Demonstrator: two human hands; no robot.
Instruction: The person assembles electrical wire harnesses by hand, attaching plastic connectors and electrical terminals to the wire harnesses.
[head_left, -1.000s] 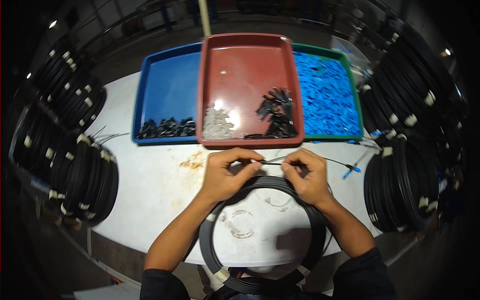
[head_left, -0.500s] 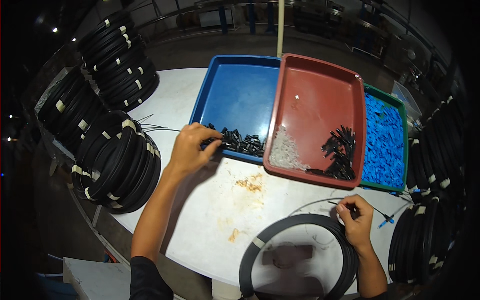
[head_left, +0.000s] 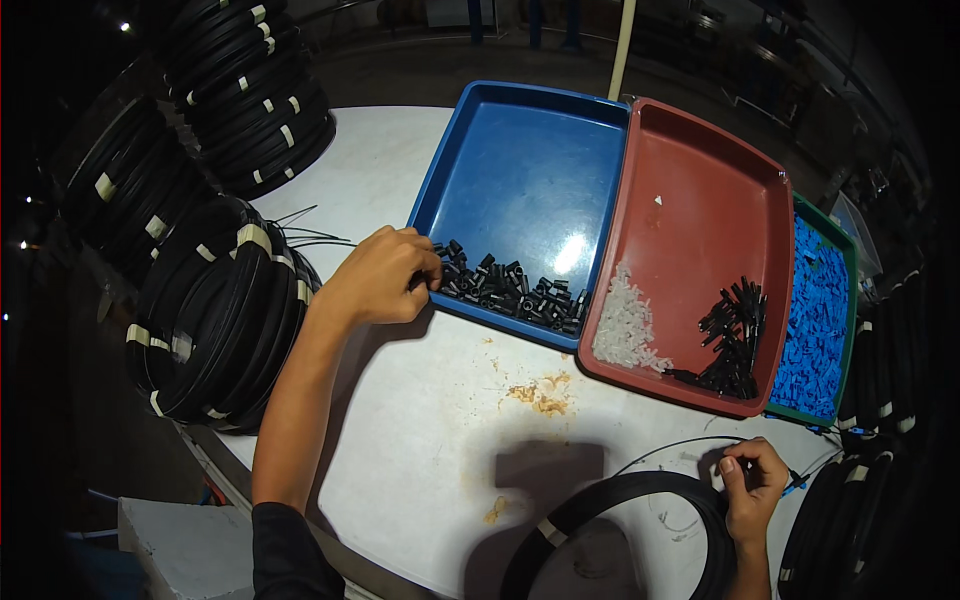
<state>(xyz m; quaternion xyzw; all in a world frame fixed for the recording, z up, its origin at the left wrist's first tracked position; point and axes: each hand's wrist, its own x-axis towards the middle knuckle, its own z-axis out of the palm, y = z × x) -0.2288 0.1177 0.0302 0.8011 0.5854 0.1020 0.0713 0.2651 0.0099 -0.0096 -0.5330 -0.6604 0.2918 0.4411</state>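
My left hand (head_left: pixel 388 275) is at the near left corner of the blue tray (head_left: pixel 425 190), fingers curled in. Whatever sits between its fingertips is hidden by the hand. Beside it, small black tubular sleeves (head_left: pixel 515 293) are heaped along the tray's near side. At the lower right, my right hand (head_left: pixel 752 487) is closed in a pinch around the thin end of a black cable (head_left: pixel 685 441). That cable belongs to the large coil (head_left: pixel 570 510) lying at the table's near edge, a pale tape band around it. A blue-tipped end (head_left: pixel 795 483) shows just past the right hand.
A red tray (head_left: pixel 690 180) holds clear small pieces (head_left: pixel 628 325) and slim black parts (head_left: pixel 735 340). A green tray (head_left: pixel 845 370) is full of blue clips (head_left: pixel 815 320). Taped cable coils (head_left: pixel 215 320) stack at left, others (head_left: pixel 840 520) at right. Brown stains mark the white table (head_left: pixel 420 420).
My left hand has drawn back from over the black sleeves to the tray's corner, its fingers now more closed. The whole view has shifted, moving the trays rightward. My right hand keeps its pinch.
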